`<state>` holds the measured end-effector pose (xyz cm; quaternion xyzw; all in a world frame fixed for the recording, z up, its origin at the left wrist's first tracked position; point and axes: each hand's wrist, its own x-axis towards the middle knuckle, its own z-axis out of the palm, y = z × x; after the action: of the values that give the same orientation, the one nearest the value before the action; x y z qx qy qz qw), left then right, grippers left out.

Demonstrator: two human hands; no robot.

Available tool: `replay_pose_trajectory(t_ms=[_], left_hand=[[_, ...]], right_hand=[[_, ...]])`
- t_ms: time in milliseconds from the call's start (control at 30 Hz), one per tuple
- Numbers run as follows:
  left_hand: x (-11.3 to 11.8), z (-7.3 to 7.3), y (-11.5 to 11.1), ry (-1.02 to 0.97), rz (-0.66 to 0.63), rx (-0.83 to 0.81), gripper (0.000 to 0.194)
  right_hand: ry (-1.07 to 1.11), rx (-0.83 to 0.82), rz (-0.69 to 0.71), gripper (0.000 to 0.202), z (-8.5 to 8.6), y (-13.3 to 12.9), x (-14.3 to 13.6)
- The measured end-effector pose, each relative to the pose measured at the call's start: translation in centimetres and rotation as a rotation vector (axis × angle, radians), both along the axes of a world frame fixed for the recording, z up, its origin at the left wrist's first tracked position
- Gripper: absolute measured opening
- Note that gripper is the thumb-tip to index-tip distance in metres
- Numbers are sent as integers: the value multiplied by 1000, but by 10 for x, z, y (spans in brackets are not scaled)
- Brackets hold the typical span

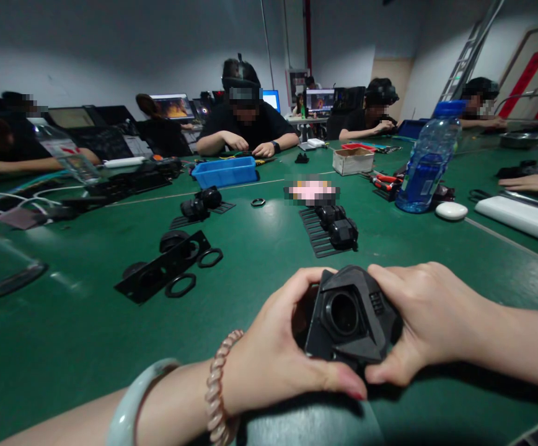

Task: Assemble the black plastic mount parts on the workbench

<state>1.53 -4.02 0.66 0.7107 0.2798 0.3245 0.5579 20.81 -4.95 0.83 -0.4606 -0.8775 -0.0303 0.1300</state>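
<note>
Low in the head view, my left hand [287, 347] is closed around a black flat-plated fitting [318, 319] with a round opening. A many-sided black nut [328, 319] rings that opening. Pressed about the nut are the jaws of a dark grey adjustable wrench [375, 325], its ridged adjusting screw facing me. My right hand [413, 322] grips the wrench at its right side; the handle is hidden. Further left lie a black plate with round fittings [145, 274] and two loose black nuts [210, 257].
Black fittings on slotted plates [327, 232] lie ahead, with another fitting assembly [199, 204] and a small ring nut [258, 202]. Beyond are a blue bin [226, 172], a small box [352, 161] and red-handled pliers [384, 179]. A water bottle [420, 176] stands right. Other people sit around the green table.
</note>
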Motion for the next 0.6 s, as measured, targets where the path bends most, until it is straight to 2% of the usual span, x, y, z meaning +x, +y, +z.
replay_pose_trajectory(t_ms=[367,600], left_hand=[[0,0,0,-12,-10,-26,67],[0,1,0,-75,-96,-88,59]], right_hand=[[29,-28,15,57,0,0,0],[16,-51,-16,59,1,0,-2]])
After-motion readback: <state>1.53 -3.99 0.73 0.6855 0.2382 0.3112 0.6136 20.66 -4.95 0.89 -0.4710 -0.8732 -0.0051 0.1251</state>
